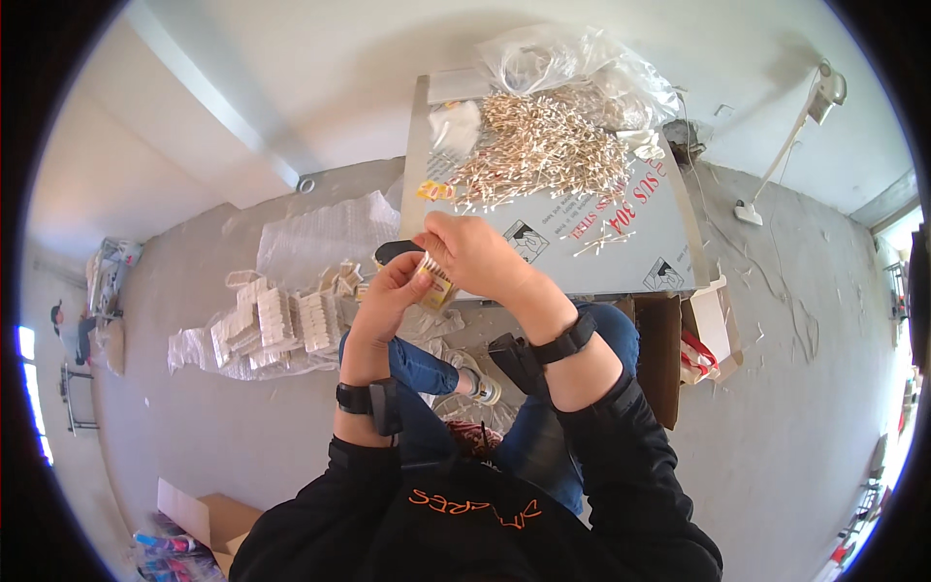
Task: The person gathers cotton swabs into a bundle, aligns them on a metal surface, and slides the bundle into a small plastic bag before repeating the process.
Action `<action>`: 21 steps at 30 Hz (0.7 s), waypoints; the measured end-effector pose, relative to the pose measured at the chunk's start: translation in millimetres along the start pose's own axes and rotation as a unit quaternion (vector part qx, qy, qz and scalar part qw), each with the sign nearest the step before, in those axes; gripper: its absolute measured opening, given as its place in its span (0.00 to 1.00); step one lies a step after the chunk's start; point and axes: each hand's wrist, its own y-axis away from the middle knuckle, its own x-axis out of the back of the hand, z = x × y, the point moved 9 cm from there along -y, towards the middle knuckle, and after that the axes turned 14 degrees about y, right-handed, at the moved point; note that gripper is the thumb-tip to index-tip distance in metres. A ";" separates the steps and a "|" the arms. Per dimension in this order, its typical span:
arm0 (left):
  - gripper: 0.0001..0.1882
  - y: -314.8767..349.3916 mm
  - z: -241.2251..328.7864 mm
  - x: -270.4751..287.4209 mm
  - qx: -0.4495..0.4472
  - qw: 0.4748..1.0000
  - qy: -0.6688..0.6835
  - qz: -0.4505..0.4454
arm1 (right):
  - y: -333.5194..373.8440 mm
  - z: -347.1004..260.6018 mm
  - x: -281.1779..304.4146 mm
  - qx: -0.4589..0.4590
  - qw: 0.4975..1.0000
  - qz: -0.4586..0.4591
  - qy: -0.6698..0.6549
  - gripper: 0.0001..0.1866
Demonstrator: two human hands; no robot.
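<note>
Over the near left edge of the table, my left hand (390, 296) grips a small packet of cotton swabs (435, 283) with a yellow label. White swab tips show in a row at its top. My right hand (475, 254) is closed just above and beside the packet's upper end; its fingertips are turned away, so what they pinch is hidden. Beyond both hands, a large heap of loose cotton swabs (543, 145) covers the far part of the table (582, 272). Several stray swabs (603, 239) lie apart from the heap, to the right.
Yellow labelled packaging (435, 190) lies at the heap's left edge, and a clear plastic bag (543, 60) behind it. Stacked white bundles (281, 320) sit on plastic wrap on the floor, left. An open cardboard box (659, 359) stands right of my knee. Cables (766, 267) trail along the floor.
</note>
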 end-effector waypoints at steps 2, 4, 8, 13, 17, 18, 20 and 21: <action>0.14 1.1 1.2 -0.6 0.007 1.000 0.022 -0.009 | -2.9 1.8 6.3 -0.009 1.000 0.028 -0.009 0.14; 0.15 0.1 -0.1 -3.0 0.014 0.999 0.044 -0.018 | -4.2 4.2 15.6 -0.021 0.997 0.074 -0.027 0.15; 0.15 -4.1 3.4 3.7 -0.055 0.998 0.040 -0.005 | -4.0 3.6 10.6 -0.042 0.999 0.019 -0.009 0.15; 0.16 -6.1 0.4 -3.8 -0.103 0.987 0.112 0.053 | -3.0 -0.1 12.0 -0.029 0.994 0.098 -0.037 0.15; 0.16 -7.4 1.2 14.0 -0.162 0.968 0.148 0.122 | -2.7 -3.7 10.4 -0.034 0.990 0.124 -0.051 0.14; 0.16 -6.6 8.4 14.4 -0.196 0.963 0.139 0.121 | -3.1 -2.4 8.0 -0.052 0.992 0.103 -0.049 0.15; 0.16 -6.7 11.8 14.2 -0.211 0.960 0.126 0.131 | -3.7 0.0 4.0 -0.071 0.993 0.083 -0.047 0.15; 0.16 -5.6 15.6 11.0 -0.225 0.957 0.115 0.141 | -3.9 -0.4 3.2 -0.066 0.994 0.085 -0.025 0.15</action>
